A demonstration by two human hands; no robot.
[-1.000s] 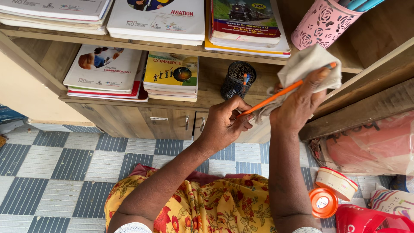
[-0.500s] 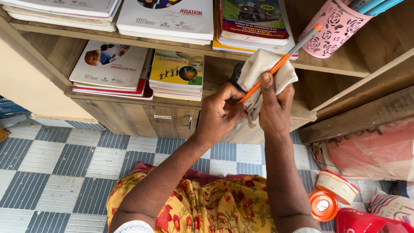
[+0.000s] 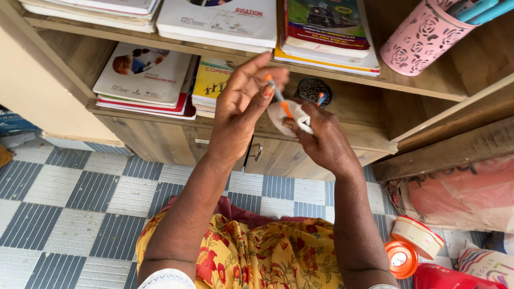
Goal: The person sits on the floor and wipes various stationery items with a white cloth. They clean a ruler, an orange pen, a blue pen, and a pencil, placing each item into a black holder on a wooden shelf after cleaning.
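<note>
We see a wooden shelf carrying stacks of books on its upper board, with more books on the board below. Far right stands a pink perforated holder. A dark round cup sits mid-shelf. Near right on the checked floor lie an orange lid and a round tub.

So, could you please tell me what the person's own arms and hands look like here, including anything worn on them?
Both forearms are bare down to the hands. The left hand and the right hand wear no gloves, and no rings, watch or bracelets show. At the bottom edge, a white patterned sleeve hem shows on the left arm; the right sleeve is barely visible. Below lies a yellow garment with red flowers.
</note>
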